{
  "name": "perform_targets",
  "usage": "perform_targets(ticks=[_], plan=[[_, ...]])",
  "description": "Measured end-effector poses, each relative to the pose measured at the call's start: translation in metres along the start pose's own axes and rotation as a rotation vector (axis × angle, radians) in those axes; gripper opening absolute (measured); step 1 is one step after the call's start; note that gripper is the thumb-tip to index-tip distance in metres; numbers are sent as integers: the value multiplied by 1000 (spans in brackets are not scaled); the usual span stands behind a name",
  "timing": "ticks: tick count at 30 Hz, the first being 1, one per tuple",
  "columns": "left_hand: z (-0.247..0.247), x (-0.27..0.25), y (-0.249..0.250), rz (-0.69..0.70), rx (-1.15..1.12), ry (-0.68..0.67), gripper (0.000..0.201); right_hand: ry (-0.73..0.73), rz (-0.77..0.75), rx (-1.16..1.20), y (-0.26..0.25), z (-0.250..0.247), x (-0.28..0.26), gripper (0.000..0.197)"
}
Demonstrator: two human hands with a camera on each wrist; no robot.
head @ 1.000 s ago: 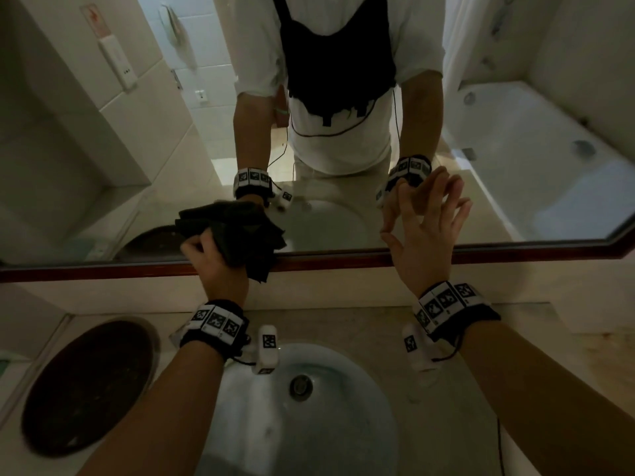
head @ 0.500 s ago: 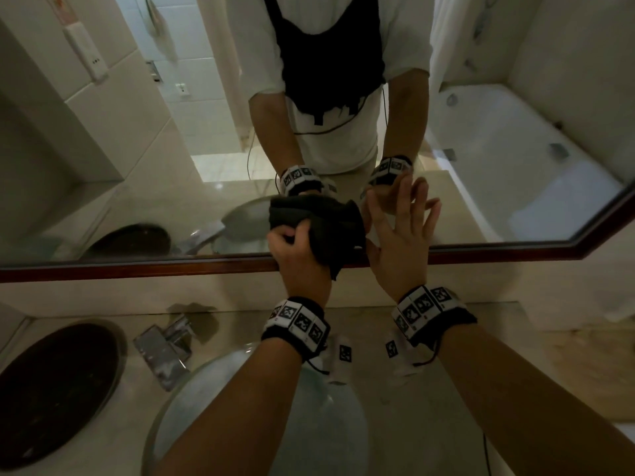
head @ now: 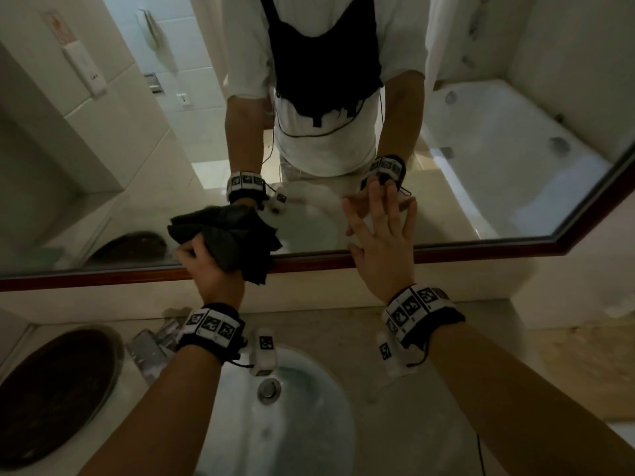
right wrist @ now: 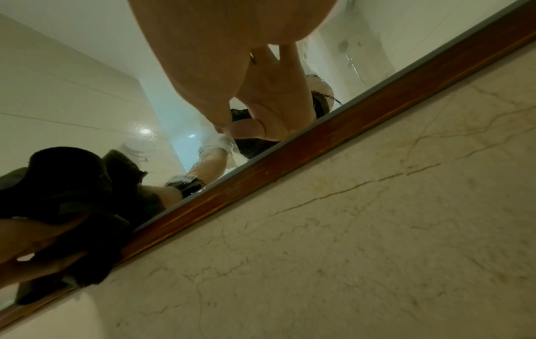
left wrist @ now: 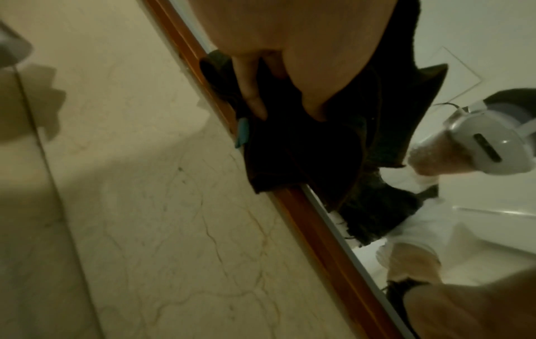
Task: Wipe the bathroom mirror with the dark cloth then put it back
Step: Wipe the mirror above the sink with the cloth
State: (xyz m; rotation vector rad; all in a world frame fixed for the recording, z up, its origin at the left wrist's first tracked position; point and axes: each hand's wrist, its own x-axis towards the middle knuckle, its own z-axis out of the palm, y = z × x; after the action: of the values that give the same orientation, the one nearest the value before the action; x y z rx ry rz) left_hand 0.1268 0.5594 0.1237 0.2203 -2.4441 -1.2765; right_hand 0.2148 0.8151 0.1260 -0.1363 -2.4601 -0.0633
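Wiping is the step in hand: the left hand (head: pixel 209 269) clutches the bunched dark cloth (head: pixel 230 238) against the mirror (head: pixel 481 187) at its lower frame, the right hand (head: pixel 381 249) spread flat on the glass, so next comes sweeping the cloth across unwiped glass.

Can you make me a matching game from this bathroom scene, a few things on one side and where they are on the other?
Things:
1. dark cloth
2. right hand
3. sink drain
4. round dark mat

Places:
A. flat on the counter, left of the basin
B. bottom of the basin
C. bunched in the left hand, at the mirror's lower edge
D. fingers spread against the glass

Pairs: 1-C, 2-D, 3-B, 4-A
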Motion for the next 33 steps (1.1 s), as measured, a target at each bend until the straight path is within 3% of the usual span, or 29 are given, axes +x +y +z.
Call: perform_targets(ticks=[2,4,5,7,8,9,12,15,19,25,33], plan=[[9,-4,9,-38,-146,0,85,-5,0,14,0,-1,-1,91],[20,-14,33,-82,-303,-115,91,-12,-1,22,0,-2,-1,92],[20,-20,40,-103,-347,-137,85,-15,-1,25,0,-3,-2,91],[23,-39,57,7,-436,-83,42,-19,0,37,0,-6,-3,90],[28,-46,66,-13,-521,-54,17,-23,0,46,0,-7,-3,89],[29,-52,77,-48,-634,-55,8,-25,1,50,0,-9,-3,90],[31,-55,86,-182,-941,-108,14,-36,10,51,0,-12,-3,93],[30,-51,81,-264,-1093,-166,15,-39,38,66,-3,-13,-3,91],[24,-47,74,-315,-1027,-172,5,-31,98,84,-18,-14,-2,87],[-1,-21,43,-257,-984,-164,15,-12,232,133,-54,-20,5,85],[-58,33,-8,-317,-1035,-248,7,10,239,136,-148,-12,28,80]])
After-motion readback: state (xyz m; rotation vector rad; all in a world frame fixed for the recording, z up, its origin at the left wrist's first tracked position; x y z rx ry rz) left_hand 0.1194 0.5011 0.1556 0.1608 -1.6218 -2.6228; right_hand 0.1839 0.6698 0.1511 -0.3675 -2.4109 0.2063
